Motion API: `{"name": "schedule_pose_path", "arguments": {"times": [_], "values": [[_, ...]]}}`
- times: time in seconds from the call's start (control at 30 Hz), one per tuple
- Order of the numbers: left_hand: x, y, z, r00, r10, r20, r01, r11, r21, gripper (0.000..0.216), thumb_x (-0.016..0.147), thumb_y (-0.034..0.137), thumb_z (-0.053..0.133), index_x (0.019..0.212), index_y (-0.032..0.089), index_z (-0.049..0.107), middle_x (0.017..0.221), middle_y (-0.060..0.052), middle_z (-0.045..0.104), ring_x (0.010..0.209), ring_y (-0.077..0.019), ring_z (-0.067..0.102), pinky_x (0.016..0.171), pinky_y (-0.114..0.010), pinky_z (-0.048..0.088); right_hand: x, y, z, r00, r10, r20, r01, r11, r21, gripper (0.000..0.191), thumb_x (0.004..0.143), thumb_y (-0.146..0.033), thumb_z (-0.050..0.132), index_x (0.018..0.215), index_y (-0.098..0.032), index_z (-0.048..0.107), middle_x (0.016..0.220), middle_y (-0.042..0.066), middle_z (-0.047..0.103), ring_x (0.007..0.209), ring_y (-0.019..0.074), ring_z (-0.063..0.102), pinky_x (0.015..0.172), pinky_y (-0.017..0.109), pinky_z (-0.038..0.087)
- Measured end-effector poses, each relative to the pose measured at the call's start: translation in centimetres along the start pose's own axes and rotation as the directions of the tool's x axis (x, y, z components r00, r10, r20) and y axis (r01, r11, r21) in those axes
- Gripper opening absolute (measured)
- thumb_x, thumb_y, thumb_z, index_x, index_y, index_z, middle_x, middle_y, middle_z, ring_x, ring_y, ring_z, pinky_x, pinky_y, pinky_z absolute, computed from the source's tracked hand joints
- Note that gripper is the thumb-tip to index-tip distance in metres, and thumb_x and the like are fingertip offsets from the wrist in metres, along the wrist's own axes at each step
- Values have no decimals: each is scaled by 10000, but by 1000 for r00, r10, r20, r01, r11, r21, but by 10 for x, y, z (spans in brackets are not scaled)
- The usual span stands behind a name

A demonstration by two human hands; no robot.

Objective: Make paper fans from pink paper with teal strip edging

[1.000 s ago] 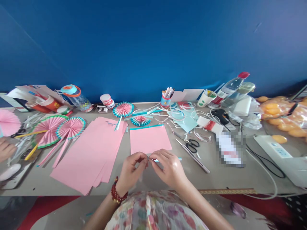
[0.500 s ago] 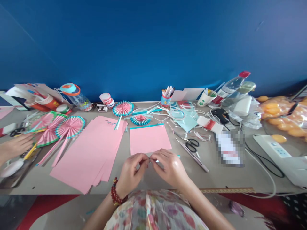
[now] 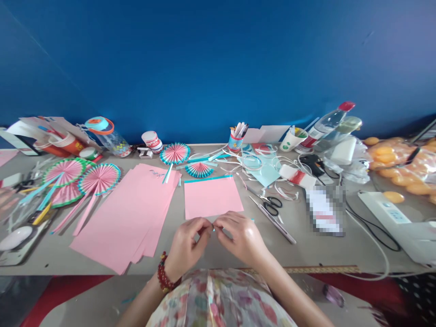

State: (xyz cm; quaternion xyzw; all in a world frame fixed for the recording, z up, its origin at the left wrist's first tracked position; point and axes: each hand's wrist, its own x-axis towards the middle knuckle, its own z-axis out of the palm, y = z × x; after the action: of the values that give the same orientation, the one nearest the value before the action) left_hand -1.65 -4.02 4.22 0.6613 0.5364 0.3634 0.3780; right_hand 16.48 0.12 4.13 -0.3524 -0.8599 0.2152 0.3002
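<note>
My left hand (image 3: 191, 243) and my right hand (image 3: 242, 238) meet fingertip to fingertip near the front of the desk. Both are closed in a pinch around something tiny between them, too small to name. Just beyond my fingers lies a pink paper sheet (image 3: 214, 197) with a blue strip (image 3: 207, 179) along its far edge. To the left is a stack of pink paper (image 3: 129, 213). Black-handled scissors (image 3: 272, 204) and a slim craft knife (image 3: 275, 223) rest to the right of my right hand.
Folded paper fans (image 3: 175, 154) lie at the back and left. Cut strips and a pale blue sheet (image 3: 267, 172) are scattered behind the scissors. A pen cup (image 3: 235, 141), a bottle (image 3: 323, 127) and a power strip (image 3: 391, 213) stand around. Another person's blurred hand (image 3: 6, 200) is at far left.
The other person's hand at far left has drawn back leftward from the fans, and a green-edged fan there now lies in fuller view. My hands keep nearly the same pose.
</note>
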Motion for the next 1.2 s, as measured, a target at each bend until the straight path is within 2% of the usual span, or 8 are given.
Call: {"name": "schedule_pose_path", "arguments": {"times": [0.17, 0.4, 0.67, 1.2], "values": [[-1, 1, 0, 999, -47, 4, 47, 998, -41, 160, 915, 183, 468, 787, 205, 562, 752, -22, 614, 715, -162, 571, 625, -229, 413, -2, 0, 2, 999, 28, -25, -27, 999, 35, 145, 862, -100, 543, 851, -216, 628, 808, 32, 720, 755, 183, 641, 726, 300, 465], [-1, -2, 1, 999, 16, -46, -19, 999, -45, 125, 907, 158, 501, 803, 199, 556, 756, -3, 619, 725, -148, 583, 701, -237, 434, -2, -2, 0, 1000, 10, -18, -9, 998, 68, 160, 907, -119, 521, 905, -220, 645, 871, 43, 740, 798, 189, 659, 750, 314, 485], [0, -5, 4, 995, 1, -104, 0, 1000, 7, 127, 889, 139, 504, 791, 197, 561, 744, 2, 615, 716, -143, 585, 698, -234, 442, -1, -6, 5, 998, -32, -45, 34, 999, 27, 180, 940, -127, 492, 958, -208, 652, 915, 67, 746, 831, 201, 664, 784, 341, 505], [0, -3, 2, 999, -25, -47, 25, 1000, -5, 134, 911, 150, 485, 811, 198, 561, 764, -2, 612, 727, -141, 575, 653, -223, 428, 0, -1, 9, 998, 20, -62, -17, 999, 48, 146, 852, -91, 535, 862, -210, 620, 815, 33, 721, 755, 188, 650, 711, 305, 484]]}}
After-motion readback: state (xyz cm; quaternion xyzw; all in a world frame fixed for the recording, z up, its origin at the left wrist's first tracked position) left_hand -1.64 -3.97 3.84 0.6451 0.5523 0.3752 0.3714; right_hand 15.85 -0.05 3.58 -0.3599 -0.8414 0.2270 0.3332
